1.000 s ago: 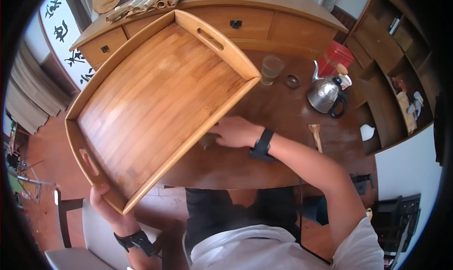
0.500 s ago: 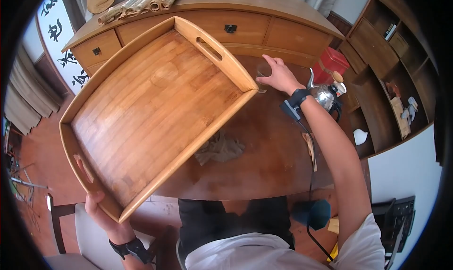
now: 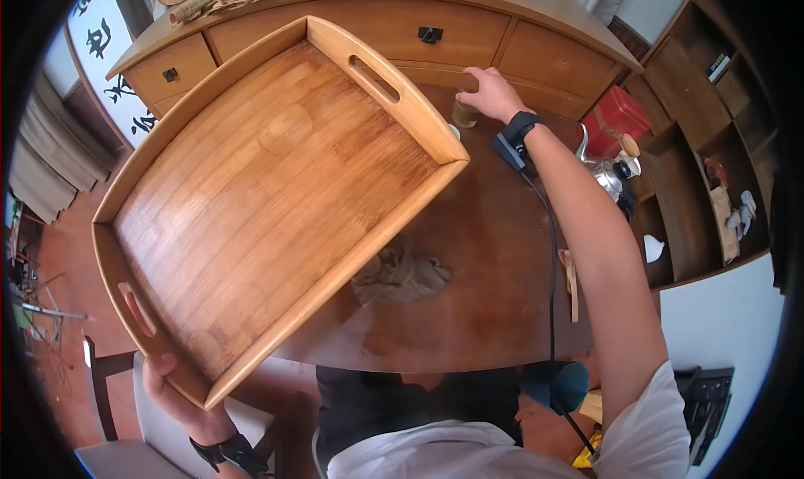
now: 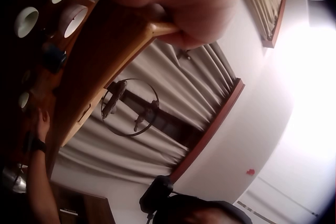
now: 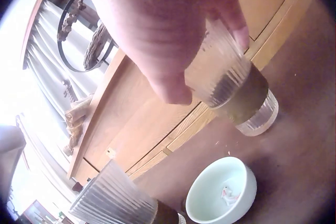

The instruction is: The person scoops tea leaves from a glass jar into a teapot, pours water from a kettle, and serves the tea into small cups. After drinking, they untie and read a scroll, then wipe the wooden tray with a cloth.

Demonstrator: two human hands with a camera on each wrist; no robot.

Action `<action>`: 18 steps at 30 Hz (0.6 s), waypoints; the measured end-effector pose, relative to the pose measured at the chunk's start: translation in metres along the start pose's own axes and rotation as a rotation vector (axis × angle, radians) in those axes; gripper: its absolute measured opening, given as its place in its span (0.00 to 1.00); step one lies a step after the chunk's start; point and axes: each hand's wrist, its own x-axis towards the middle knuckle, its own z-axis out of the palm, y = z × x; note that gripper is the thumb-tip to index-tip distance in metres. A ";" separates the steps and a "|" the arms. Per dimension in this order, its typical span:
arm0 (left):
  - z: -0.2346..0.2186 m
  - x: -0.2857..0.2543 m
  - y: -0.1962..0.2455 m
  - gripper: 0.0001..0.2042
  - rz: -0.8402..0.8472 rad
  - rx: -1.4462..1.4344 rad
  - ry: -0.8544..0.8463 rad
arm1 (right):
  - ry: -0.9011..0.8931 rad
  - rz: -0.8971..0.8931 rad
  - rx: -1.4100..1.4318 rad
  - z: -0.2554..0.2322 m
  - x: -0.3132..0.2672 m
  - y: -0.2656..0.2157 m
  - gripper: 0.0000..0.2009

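Observation:
My left hand (image 3: 188, 405) grips a wooden tray (image 3: 268, 203) by its near left corner, with the thumb on the rim. Held up and tilted, the tray hides much of the table's left side. At the back of the table, my right hand (image 3: 496, 96) holds a clear ribbed glass (image 5: 252, 95) with a brown band, fingers and thumb round its upper part. Beside that glass stand a pale green cup (image 5: 223, 192) with a small fish design inside and a second ribbed glass (image 5: 118, 198). A crumpled grey-brown cloth (image 3: 402, 276) lies mid-table.
At the right stand a steel kettle (image 3: 605, 176) and a red box (image 3: 615, 119), with a wooden tool (image 3: 570, 285) nearer. A drawer cabinet (image 3: 360, 48) borders the table's far side. Several small cups, including a white one (image 4: 72, 21), show in the left wrist view.
My right hand has left the cloth, reached to the glass and shifted it toward the back of the table. The left hand keeps the tray raised in nearly the same place.

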 end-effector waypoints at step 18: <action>-0.018 -0.005 0.008 0.38 -0.087 -0.033 -0.105 | -0.318 -0.673 0.325 0.008 -0.249 -0.150 0.20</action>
